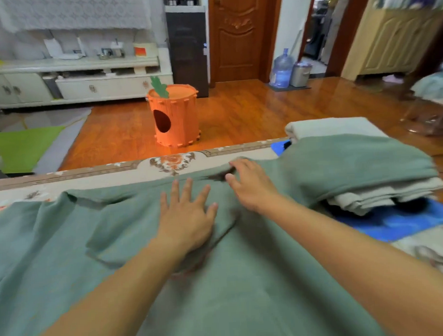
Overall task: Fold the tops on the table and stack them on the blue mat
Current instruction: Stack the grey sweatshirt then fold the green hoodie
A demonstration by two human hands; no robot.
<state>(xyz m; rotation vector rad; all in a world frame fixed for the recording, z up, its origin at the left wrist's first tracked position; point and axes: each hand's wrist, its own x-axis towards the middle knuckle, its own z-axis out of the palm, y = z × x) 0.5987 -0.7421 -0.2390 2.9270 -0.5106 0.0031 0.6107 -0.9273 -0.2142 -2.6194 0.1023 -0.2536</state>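
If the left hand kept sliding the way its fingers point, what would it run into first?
Probably just more of the green top under the left hand, up to its far edge, then the patterned table cover. Nothing else seems to lie in that line.

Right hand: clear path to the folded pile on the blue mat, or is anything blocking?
Probably yes. The right hand rests open on the green top, with the pile on the blue mat just to its right. Nothing stands between them; the green top's own sleeve drapes over the pile.

We look from head height, forward and down (close in) over the table's (164, 167) far edge into the room.
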